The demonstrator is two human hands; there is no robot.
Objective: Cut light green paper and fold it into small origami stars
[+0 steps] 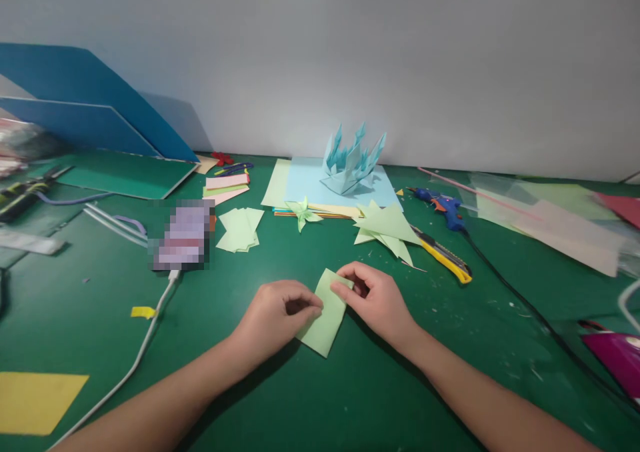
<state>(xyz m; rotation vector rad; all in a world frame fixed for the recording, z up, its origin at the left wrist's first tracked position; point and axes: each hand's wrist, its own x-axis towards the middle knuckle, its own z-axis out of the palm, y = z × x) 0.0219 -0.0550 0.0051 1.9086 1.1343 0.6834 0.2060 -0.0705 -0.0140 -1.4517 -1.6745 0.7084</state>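
Observation:
A folded light green paper (327,315) lies on the green mat (380,385) in front of me. My left hand (275,315) is curled, fingertips pinching the paper's left edge. My right hand (375,299) pinches the paper's upper right corner with thumb and fingers. Both hands rest on the mat with the paper between them.
Behind the hands lie green paper triangles (385,229), a yellow utility knife (445,255), a blue glue gun (445,209) with its black cord, a small green origami piece (303,212), a blue origami crown (350,159) on paper sheets, and a stack of green squares (240,229). A white cable (145,339) runs left.

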